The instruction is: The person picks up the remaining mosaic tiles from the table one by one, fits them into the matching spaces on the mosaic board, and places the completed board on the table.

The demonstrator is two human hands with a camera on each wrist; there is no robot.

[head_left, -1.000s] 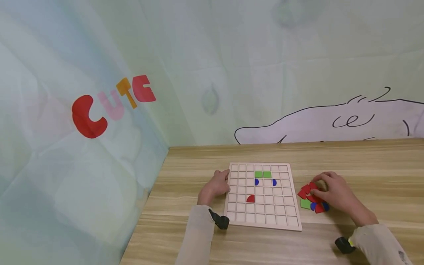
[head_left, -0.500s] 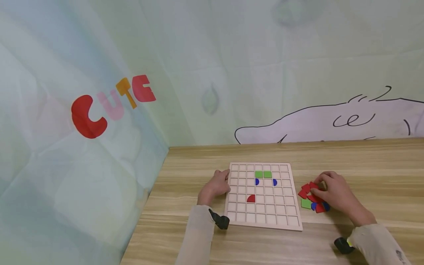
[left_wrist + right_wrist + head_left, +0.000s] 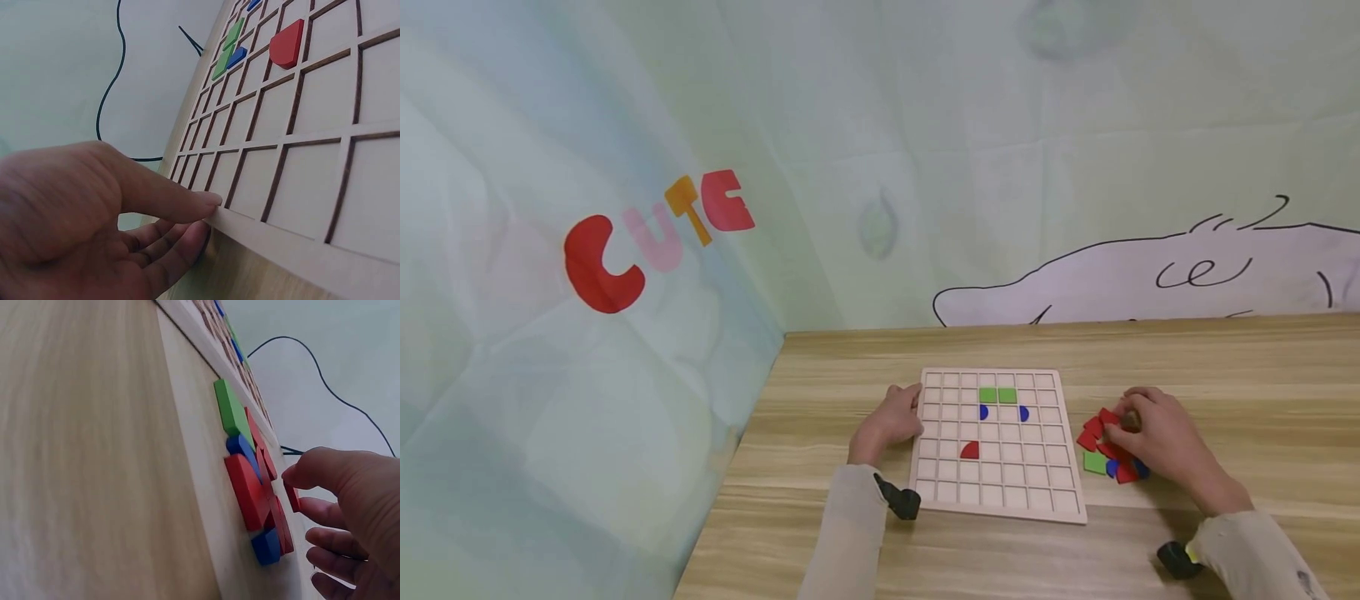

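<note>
In the head view a pale wooden grid board [image 3: 958, 471] lies on the table. Set in its cells are two green squares [image 3: 997, 395], two blue half-round pieces [image 3: 983, 412] and a red quarter-round piece [image 3: 970, 450]. My left hand [image 3: 891, 423] holds the board's left edge; in the left wrist view the thumb [image 3: 203, 201] lies on the rim and the fingers curl beside it. My right hand [image 3: 1165, 433] is over a pile of loose pieces. Between its thumb and index finger it pinches a red piece [image 3: 292, 496], whose full shape is hidden.
Right of the board, the pile holds several red pieces [image 3: 247, 490], a green square [image 3: 1095, 462] and blue pieces [image 3: 267, 545], some overlapping. The wooden table [image 3: 850, 354] meets a printed cloth backdrop [image 3: 850, 275] at the back and left.
</note>
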